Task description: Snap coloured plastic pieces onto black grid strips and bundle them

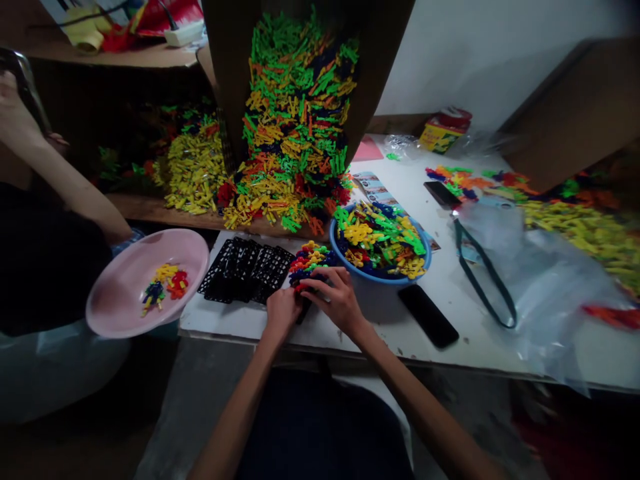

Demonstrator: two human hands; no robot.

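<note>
My R hand (340,299)'s at a red pc (301,288), L hand (283,309) curled beside it (can't tell if either's actually gripping, tbh). Pc's btwn both, blue bowl (373,275) near R, black grids (247,270) by L.

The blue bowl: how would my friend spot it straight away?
Start at the white table and find the person's right hand. Just beyond that hand and to its right sits a round bowl heaped with yellow, green and dark blue plastic pieces. Its blue colour sets it apart from the pink basin, which holds only a few.
</note>
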